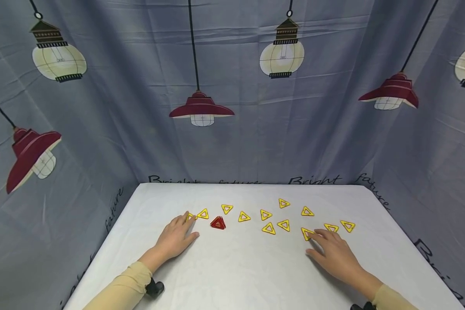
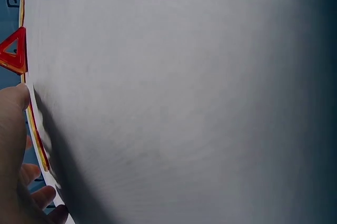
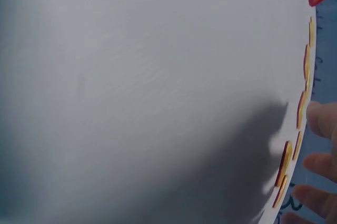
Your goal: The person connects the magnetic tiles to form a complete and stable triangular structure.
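Note:
Flat yellow triangular tiles with open centers lie spread over the white table. My left hand [image 1: 173,237] is at the left end of the spread, its fingertips over a yellow triangle tile [image 1: 191,216]. Close to its right stands a red triangle piece [image 1: 218,222], raised off the table like a small pyramid; it also shows as a red triangle [image 2: 15,50] in the left wrist view. On the right side, my right hand [image 1: 335,257] has spread fingers, with the index fingertip at a yellow triangle tile [image 1: 306,234]. Whether that fingertip presses the tile is unclear.
Between the hands lie several more tiles, among them a yellow triangle [image 1: 268,228] and another triangle [image 1: 244,216]. Beyond the right hand is a yellow triangle [image 1: 347,226]. A grey curtain [image 1: 240,150] printed with lamps surrounds the white table [image 1: 232,275].

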A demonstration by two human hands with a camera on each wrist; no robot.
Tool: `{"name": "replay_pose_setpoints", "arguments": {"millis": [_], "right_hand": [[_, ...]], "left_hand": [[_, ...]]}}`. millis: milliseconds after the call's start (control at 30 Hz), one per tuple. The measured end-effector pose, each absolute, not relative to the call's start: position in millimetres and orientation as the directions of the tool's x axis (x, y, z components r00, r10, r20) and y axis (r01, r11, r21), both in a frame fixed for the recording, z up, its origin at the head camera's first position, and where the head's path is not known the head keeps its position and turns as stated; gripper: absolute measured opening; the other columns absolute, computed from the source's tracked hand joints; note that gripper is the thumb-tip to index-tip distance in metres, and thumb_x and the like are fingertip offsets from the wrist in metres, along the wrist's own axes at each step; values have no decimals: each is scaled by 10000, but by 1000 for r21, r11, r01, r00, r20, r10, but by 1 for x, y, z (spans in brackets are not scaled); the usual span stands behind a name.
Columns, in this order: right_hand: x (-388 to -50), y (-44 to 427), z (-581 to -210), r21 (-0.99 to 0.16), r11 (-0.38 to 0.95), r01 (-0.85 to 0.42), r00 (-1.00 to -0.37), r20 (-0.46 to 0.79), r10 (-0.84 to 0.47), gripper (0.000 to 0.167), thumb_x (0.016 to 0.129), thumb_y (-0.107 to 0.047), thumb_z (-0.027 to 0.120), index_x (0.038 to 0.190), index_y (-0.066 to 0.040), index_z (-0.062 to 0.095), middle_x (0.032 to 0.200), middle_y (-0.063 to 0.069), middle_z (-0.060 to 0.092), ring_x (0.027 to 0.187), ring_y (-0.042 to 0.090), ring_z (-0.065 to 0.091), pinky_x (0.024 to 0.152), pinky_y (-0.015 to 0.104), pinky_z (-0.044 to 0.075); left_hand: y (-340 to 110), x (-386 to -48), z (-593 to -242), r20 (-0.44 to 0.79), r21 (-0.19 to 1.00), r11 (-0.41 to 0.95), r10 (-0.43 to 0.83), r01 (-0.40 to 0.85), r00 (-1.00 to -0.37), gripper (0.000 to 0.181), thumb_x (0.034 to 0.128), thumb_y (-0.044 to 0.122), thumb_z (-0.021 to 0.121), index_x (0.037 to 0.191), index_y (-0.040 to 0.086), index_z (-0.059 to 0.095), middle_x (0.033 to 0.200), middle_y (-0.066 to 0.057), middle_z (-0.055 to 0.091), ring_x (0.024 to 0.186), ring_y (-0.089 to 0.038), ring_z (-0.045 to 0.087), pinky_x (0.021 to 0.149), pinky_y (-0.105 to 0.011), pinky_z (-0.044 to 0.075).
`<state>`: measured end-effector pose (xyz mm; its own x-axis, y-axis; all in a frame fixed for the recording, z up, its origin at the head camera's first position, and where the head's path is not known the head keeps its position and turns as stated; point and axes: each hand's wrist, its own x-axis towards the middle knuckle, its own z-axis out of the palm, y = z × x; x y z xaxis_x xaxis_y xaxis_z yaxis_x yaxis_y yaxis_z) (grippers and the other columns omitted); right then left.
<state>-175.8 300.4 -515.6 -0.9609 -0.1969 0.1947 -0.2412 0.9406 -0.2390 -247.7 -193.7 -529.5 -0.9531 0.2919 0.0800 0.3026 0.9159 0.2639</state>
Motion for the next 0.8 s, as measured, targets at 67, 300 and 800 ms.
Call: {"name": "replay_pose_setpoints", "arguments": {"millis": [67, 300, 800], "right_hand": [[-174, 304, -518, -234, 945, -228, -966, 175, -190, 581, 914, -423, 756, 1365, -73, 648, 1410, 234, 540, 1327, 477, 448, 994, 712, 369], [-170, 308, -522, -222, 955, -195, -980, 83, -180, 658, 952, -544, 657, 1398, -61, 625, 1455, 238, 518, 1365, 536, 385, 1038, 725, 314], [-174, 308, -523, -222, 950, -219, -975, 100, -201, 632, 944, -482, 694, 1421, -77, 607, 1476, 201, 526, 1360, 487, 436, 1051, 687, 341]], "left_hand": [[-194, -248, -530, 71, 256, 917, 299, 307, -952, 664, 1035, 479, 554, 1557, 86, 437, 1615, -201, 337, 1458, -445, 321, 1145, -606, 286], [-194, -246, -528, 64, 245, 917, 308, 315, -949, 649, 1035, 464, 558, 1535, 60, 464, 1596, -198, 375, 1449, -448, 335, 1139, -602, 296], [-194, -249, -528, 66, 253, 916, 306, 313, -950, 643, 1035, 467, 556, 1525, 58, 479, 1596, -190, 381, 1447, -442, 344, 1145, -602, 286]]}}
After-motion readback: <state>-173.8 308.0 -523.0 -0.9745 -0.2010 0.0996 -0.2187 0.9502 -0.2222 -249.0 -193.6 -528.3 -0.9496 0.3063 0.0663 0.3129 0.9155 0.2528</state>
